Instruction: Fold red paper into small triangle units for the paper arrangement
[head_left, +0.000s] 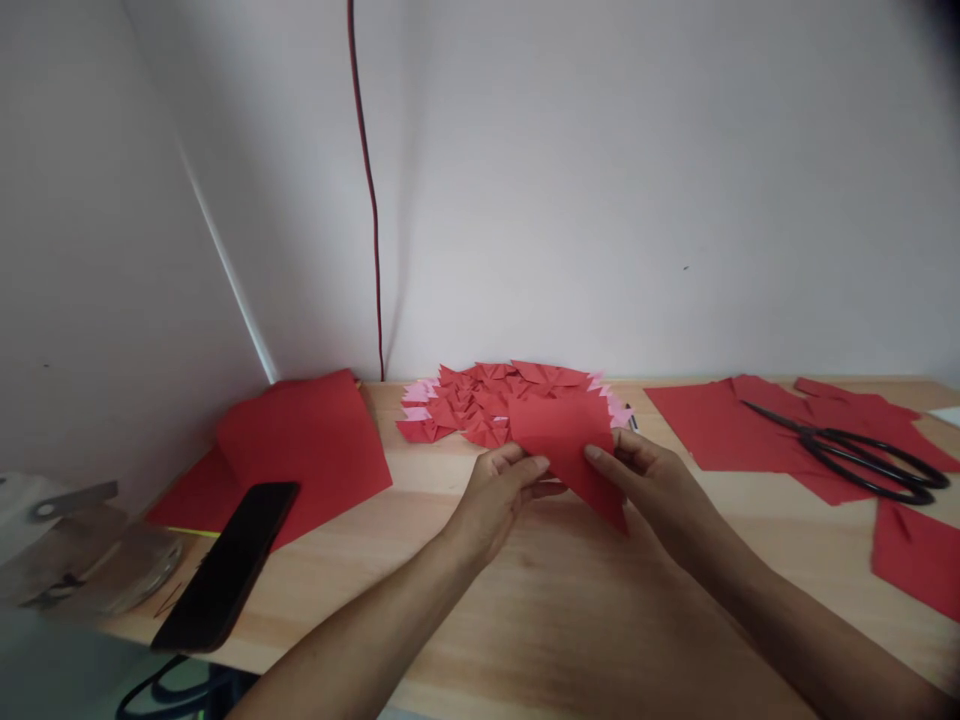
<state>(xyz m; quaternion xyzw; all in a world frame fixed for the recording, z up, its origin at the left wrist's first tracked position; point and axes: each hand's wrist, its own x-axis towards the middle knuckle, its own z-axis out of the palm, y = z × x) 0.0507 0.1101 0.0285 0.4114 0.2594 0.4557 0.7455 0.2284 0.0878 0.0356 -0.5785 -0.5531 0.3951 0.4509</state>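
Between my two hands is a piece of red paper [562,435], raised above the wooden table and partly folded, with one corner hanging down. My left hand [499,495] pinches its lower left edge, thumb on the near face. On the right side, my right hand [645,480] grips the paper with the thumb in front and the fingers curled behind. Just beyond the paper lies a pile of folded red paper pieces [480,395], with pink folded pieces [420,393] at its sides. Part of the pile is hidden by the held paper.
Large red sheets [315,450] lie at left, with a black phone [229,565] overlapping them. A clear round container [127,570] stands at the left edge. At right, black-handled scissors [847,450] rest on red paper [712,425]. A red cable [367,180] runs down the wall.
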